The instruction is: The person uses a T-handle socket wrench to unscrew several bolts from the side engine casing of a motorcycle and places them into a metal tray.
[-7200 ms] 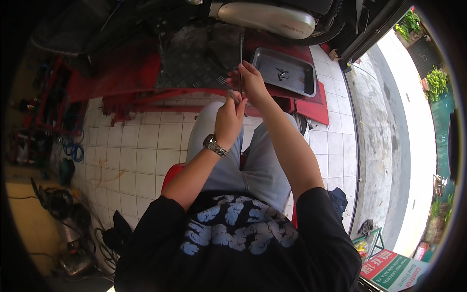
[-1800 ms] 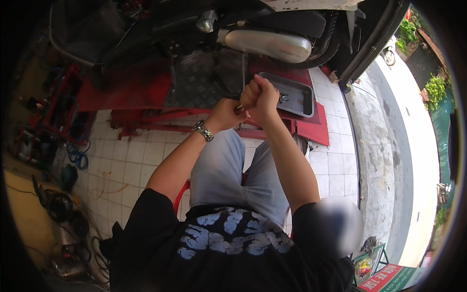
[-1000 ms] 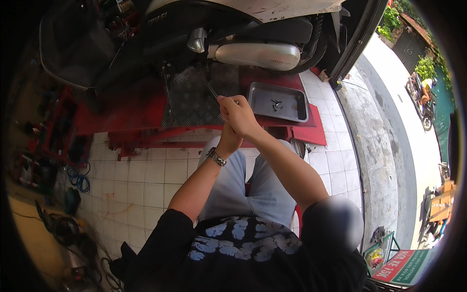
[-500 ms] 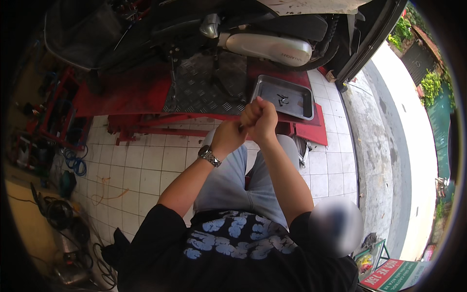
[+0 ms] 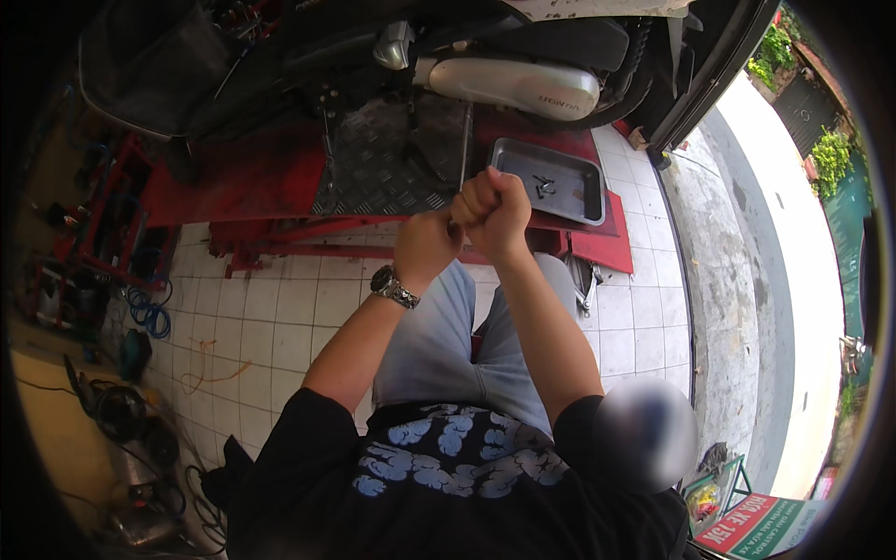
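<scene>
My right hand (image 5: pixel 495 210) is closed round a thin steel rod (image 5: pixel 465 145), which rises above the fist toward the scooter's underside. My left hand (image 5: pixel 427 245), a metal watch on its wrist, is curled beside and just below it, fingertips meeting the right; what it grips is mostly hidden. Behind them a black ridged metal plate (image 5: pixel 368 157) lies on the red lift (image 5: pixel 233 180). Right of the rod, a grey metal tray (image 5: pixel 589 187) holds several small dark metal pieces (image 5: pixel 544 184).
A scooter with a silver cover (image 5: pixel 499 86) stands on the lift. At left are a red tool rack (image 5: pixel 103 233), blue hose (image 5: pixel 149 313) and machinery with cables (image 5: pixel 121 401). A signboard (image 5: pixel 747 518) is at lower right. My jeans-covered legs (image 5: pixel 420 350) are below my hands.
Both hands have risen slightly since half a second ago, and the rod again shows upright above them. A second ago it tilted to the left, with my right hand over my left.
</scene>
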Demonstrator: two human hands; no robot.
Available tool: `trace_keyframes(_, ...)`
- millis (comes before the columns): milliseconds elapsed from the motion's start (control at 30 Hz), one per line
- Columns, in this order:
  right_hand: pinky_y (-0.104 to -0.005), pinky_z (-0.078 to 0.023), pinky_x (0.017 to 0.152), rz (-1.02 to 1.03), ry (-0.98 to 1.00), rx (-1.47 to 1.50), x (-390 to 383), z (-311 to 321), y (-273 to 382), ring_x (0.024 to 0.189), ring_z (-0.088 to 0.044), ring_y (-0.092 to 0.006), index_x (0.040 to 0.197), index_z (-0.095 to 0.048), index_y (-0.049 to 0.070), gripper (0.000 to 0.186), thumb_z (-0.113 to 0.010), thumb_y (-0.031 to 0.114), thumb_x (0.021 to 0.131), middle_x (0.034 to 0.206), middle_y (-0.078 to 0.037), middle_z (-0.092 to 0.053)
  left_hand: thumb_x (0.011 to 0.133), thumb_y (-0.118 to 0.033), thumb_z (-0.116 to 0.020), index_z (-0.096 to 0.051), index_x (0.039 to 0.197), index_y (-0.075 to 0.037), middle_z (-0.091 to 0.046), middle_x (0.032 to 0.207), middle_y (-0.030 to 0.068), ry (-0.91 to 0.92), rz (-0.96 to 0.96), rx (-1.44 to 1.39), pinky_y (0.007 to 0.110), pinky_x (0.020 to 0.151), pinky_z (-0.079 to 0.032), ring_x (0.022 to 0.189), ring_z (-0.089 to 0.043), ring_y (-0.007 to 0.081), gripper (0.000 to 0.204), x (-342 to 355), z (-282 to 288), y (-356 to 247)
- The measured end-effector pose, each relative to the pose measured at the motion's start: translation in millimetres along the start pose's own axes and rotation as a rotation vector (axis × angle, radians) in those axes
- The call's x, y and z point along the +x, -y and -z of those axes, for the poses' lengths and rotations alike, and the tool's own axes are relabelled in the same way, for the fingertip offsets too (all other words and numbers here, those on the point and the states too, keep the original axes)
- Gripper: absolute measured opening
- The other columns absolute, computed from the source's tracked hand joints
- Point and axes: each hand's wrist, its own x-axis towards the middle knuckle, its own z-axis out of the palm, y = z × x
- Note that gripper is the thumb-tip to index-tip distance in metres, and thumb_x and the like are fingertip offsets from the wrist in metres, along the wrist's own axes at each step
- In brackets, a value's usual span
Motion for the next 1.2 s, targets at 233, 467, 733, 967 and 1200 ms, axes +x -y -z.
trace_keyframes(233,-0.0323,-0.015,0.045,0.001,-0.009,0.029,15.3,2.5,-0.1,0.047,-0.017,-0.0124,0.056,-0.024,0.011,0.046,-0.047,0.026,0.093,0.051,0.0,-0.022,0.08,-0.016,-0.064,-0.066,0.074,-0.007,-0.065,0.068,0.0169,-0.037,-0.006,0.037,0.046,0.054,-0.051,0.063,-0.064,0.0363,0.011,13.0,4.7,2.1)
trace_keyframes(467,-0.0322,-0.015,0.046,-0.009,0.055,0.043,19.6,11.1,2.4,0.047,-0.017,-0.0125,0.055,-0.023,0.011,0.047,-0.047,0.028,0.092,0.051,0.0,-0.022,0.08,-0.014,-0.065,-0.064,0.074,-0.005,-0.064,0.068,0.0177,-0.033,0.001,0.053,0.046,0.055,-0.05,0.064,-0.064,0.0379,0.011,17.7,9.8,-3.7)
trace_keyframes(733,-0.0326,-0.014,0.046,0.009,0.076,0.024,13.2,13.2,7.6,0.047,-0.017,-0.0129,0.055,-0.022,0.011,0.048,-0.049,0.027,0.091,0.051,0.0,-0.022,0.08,-0.014,-0.066,-0.066,0.076,-0.007,-0.065,0.068,0.0144,-0.049,-0.007,0.114,0.043,0.053,-0.051,0.063,-0.065,0.0344,0.008,14.1,-1.3,-0.5)
trace_keyframes(967,-0.033,-0.015,0.046,0.005,0.088,0.076,13.1,14.0,15.2,0.046,-0.017,-0.013,0.054,-0.022,0.011,0.049,-0.048,0.027,0.092,0.049,0.0,-0.022,0.079,-0.017,-0.068,-0.059,0.067,-0.009,-0.064,0.065,0.0132,-0.118,-0.038,0.135,0.045,0.052,-0.052,0.061,-0.064,0.0348,0.017,16.7,-6.1,-6.6)
trace_keyframes(1200,-0.0331,-0.014,0.045,0.014,0.127,0.07,17.6,11.8,13.5,0.046,-0.016,-0.0129,0.053,-0.022,0.011,0.05,-0.048,0.027,0.092,0.049,0.0,-0.022,0.079,-0.012,-0.068,-0.065,0.073,-0.008,-0.065,0.068,0.0121,-0.121,-0.029,0.171,0.042,0.052,-0.051,0.061,-0.064,0.0331,0.007,16.6,1.9,-7.7)
